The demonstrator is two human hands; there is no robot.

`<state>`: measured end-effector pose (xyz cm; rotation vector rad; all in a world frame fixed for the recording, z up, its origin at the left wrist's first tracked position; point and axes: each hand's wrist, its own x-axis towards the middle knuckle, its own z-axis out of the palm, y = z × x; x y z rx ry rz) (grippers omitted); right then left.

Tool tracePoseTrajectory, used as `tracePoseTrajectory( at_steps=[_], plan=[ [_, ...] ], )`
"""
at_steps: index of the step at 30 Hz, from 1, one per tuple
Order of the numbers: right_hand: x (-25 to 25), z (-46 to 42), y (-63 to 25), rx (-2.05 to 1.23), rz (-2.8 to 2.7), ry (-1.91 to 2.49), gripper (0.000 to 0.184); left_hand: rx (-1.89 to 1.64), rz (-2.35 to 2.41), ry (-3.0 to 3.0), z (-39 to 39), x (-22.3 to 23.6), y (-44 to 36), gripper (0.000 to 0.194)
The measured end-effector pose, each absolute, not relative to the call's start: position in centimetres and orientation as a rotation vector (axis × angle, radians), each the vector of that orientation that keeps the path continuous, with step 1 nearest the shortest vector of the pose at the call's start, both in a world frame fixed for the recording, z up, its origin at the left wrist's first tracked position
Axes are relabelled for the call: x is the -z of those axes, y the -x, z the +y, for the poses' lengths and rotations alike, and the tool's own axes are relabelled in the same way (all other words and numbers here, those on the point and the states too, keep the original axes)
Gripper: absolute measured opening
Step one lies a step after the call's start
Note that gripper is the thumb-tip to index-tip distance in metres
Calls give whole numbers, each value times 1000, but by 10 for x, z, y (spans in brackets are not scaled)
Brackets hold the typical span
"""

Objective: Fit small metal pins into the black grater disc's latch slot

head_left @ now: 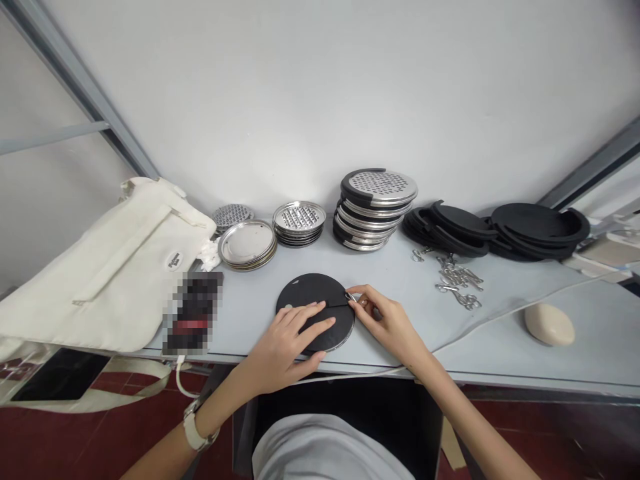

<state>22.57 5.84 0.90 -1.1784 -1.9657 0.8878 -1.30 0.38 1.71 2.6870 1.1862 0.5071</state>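
A round black disc (310, 292) lies flat on the grey table (500, 360), close to its front edge. My left hand (287, 347) rests on the disc with its fingers stretched out flat, pressing it down. My right hand (387, 323) is at the disc's right rim, its thumb and forefinger pinched on a small metal clip (351, 297) at the edge of the disc. A watch is on my left wrist.
Behind the disc stand stacks of perforated metal discs (299, 222), plain metal lids (247, 244), black-rimmed metal graters (376, 208) and black rings (537, 230). Loose metal clips (457, 280) lie at the right, with a beige oval bar (549, 324). A cream bag (115, 267) fills the left.
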Motion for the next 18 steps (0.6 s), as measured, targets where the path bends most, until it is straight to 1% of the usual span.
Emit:
tracePoseTrajectory(
  at_steps=[7, 18],
  plan=[
    [-9, 58, -226, -865, -1992, 1168, 26, -511, 1191, -2688, 4, -18, 13, 49],
    [-10, 56, -226, -800, -1991, 1197, 20, -482, 1190, -2687, 4, -18, 13, 49]
  ],
)
